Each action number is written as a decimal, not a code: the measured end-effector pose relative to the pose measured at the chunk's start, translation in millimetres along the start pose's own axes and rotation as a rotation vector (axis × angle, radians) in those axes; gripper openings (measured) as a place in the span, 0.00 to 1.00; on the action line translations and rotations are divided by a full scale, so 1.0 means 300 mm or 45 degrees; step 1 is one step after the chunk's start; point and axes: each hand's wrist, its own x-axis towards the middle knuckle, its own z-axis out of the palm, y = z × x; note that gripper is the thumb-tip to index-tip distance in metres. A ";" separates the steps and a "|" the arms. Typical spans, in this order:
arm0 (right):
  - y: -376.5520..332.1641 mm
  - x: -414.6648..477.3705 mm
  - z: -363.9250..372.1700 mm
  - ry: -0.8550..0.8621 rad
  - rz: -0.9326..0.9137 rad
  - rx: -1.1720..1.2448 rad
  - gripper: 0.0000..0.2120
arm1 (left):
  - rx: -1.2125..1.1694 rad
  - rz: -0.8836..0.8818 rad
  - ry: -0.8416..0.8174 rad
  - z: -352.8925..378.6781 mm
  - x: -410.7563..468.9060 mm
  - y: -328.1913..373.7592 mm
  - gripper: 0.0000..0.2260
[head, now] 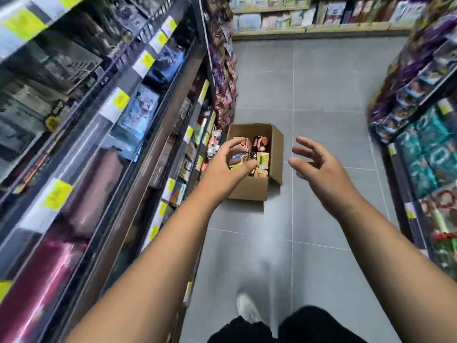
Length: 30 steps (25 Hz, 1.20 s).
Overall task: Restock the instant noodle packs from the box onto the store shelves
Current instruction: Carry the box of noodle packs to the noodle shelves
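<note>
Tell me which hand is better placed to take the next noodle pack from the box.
Left, probably. The left hand, empty and open, lines up over the noodle packs in the box; the right hand, also empty, is beside the box.

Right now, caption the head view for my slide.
Empty left hand and right hand reach toward the open cardboard box of noodle packs on the aisle floor.

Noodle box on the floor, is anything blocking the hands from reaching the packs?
Nothing visible does. The box sits open-topped on the floor, its noodle packs uncovered, and the empty left hand and right hand reach toward it through open air.
</note>
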 end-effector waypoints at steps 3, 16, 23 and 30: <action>0.010 0.258 0.042 0.002 0.028 -0.032 0.21 | 0.013 -0.048 0.006 -0.061 0.259 -0.039 0.22; 0.199 1.389 0.086 -0.036 0.263 -0.177 0.23 | 0.225 -0.292 0.004 -0.161 1.356 -0.244 0.28; 0.606 1.786 0.164 0.064 0.419 -0.346 0.29 | 0.520 -0.443 -0.268 -0.251 1.796 -0.657 0.38; 1.277 2.050 0.175 -0.115 0.502 -0.759 0.34 | 0.688 -0.619 -0.356 -0.262 2.093 -1.358 0.39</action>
